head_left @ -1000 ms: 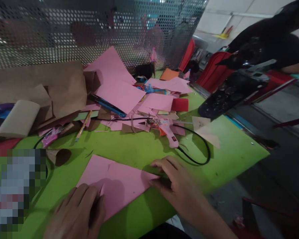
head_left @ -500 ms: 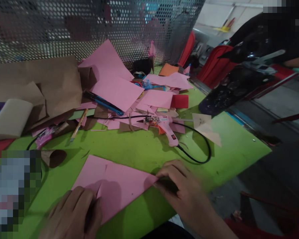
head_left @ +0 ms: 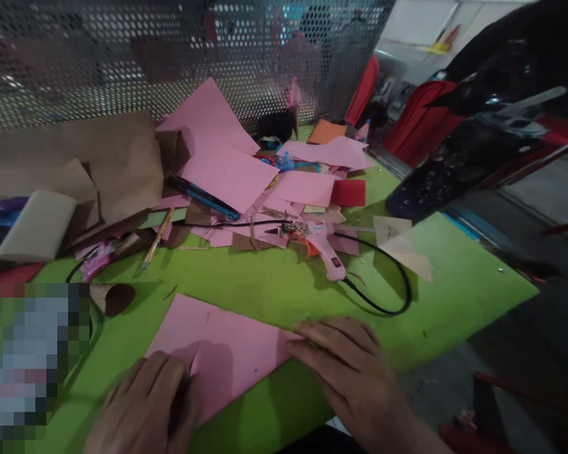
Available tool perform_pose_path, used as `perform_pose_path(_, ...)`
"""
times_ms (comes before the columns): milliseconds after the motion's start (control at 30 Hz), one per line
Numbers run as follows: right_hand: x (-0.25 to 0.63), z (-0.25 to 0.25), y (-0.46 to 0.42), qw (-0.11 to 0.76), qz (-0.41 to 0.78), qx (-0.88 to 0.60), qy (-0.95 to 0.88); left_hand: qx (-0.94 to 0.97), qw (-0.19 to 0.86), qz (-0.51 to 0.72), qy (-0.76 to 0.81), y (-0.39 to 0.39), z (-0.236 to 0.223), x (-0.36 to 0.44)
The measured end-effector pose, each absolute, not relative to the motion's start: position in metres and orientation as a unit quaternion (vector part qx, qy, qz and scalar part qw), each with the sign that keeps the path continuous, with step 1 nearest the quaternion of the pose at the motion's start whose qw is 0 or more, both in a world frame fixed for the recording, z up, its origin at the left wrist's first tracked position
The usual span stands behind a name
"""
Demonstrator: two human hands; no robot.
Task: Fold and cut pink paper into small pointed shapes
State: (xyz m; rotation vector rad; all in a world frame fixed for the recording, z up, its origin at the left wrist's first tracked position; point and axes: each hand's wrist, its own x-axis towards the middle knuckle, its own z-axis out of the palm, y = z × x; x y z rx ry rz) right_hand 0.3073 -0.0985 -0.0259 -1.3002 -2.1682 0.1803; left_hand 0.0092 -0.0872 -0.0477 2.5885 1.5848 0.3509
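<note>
A folded sheet of pink paper [head_left: 241, 353] lies on the green tabletop, its narrow tip pointing right. My left hand [head_left: 144, 400] is curled over the paper's lower left part, closed on it; the fingertips are partly hidden. At the other end, my right hand [head_left: 343, 366] has thumb and fingers together on the pointed tip, covering it. A short slit or raised flap shows in the paper beside my left fingers. Beyond the sheet rests a pink hot glue gun [head_left: 322, 243] with a black cord, its nozzle facing left.
Behind are loose pink sheets [head_left: 231, 170], brown paper [head_left: 123, 164], a pencil-like stick [head_left: 158, 236] and a rolled brown cone [head_left: 113, 297]. A perforated metal panel [head_left: 123, 57] borders the table's back. Red chairs [head_left: 416, 116] and a dark-clothed person stand right. A blurred-out object covers the lower left.
My right hand's fingers have flattened and come closer together over the paper's tip. My left hand keeps its place on the sheet. The whole view has shifted slightly.
</note>
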Motion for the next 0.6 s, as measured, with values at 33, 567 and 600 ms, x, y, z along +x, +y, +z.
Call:
perform_pose_path(33, 0.309, -0.027, -0.099, 0.298, 0.068, -0.48, -0.822, 0.85, 0.041, 0.113, 0.512, -0.086, -0.046, 0.009)
perform_pose_path(567, 0.327, -0.044, -0.105, 0.233, 0.014, -0.467, -0.853, 0.823, 0.036, 0.131, 0.552, -0.084, -0.027, 0.029)
perform_pose_path(600, 0.327, -0.043, -0.105, 0.231, 0.014, -0.466, -0.854, 0.821, 0.036, 0.133, 0.554, -0.084, -0.027, 0.029)
